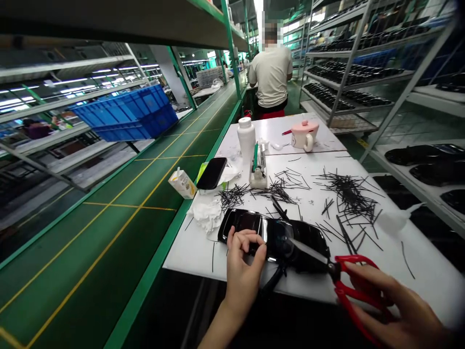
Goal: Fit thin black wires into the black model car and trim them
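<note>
A glossy black toy car body (308, 237) lies across the near part of the white table (316, 160), one door swung out on each side. My left hand (245, 257) is over the car's left half with its fingers curled and thumb near the index finger. Whatever those fingers pinch, if anything, is too small or hidden to make out. In my right hand (395, 295) are red-handled scissors (336, 269), their handles gripped and the blades reaching left over the car's middle. Thin black strips (350, 194) lie scattered and heaped beyond the car.
Left of the table runs a green conveyor belt (145, 194). Crumpled tissue (207, 213), a drink carton (182, 183), a phone (212, 173), a white bottle (246, 135) and a pink lidded cup (304, 135) stand around. Racks (345, 72) line the right; a person (271, 75) sits ahead.
</note>
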Available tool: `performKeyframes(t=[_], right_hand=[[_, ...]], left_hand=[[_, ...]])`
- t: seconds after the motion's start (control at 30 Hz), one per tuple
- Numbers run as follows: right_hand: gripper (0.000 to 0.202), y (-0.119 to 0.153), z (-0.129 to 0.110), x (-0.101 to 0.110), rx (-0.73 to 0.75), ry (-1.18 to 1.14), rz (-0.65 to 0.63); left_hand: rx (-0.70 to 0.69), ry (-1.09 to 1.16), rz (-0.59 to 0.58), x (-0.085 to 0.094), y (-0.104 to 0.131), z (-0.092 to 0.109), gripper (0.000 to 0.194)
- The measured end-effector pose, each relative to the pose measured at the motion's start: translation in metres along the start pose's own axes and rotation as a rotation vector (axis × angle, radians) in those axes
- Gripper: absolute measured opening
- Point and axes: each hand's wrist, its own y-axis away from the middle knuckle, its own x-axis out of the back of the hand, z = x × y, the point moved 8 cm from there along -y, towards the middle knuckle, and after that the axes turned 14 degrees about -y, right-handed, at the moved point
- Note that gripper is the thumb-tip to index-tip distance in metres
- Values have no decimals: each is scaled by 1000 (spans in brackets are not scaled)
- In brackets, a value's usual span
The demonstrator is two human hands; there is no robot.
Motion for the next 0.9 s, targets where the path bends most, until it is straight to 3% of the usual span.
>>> performKeyframes(t=[0.1,0.3,0.9], right_hand=[[36,-6,-10,-14,89,-58,-124],[42,-14,-10,-17,260,14,-245],[36,-16,-4,-28,183,-17,-270]], left_hand=[[24,40,-20,-1,1,0,30],[42,80,-33,0,3,-3,30],[27,103,-66,0,3,-2,33]])
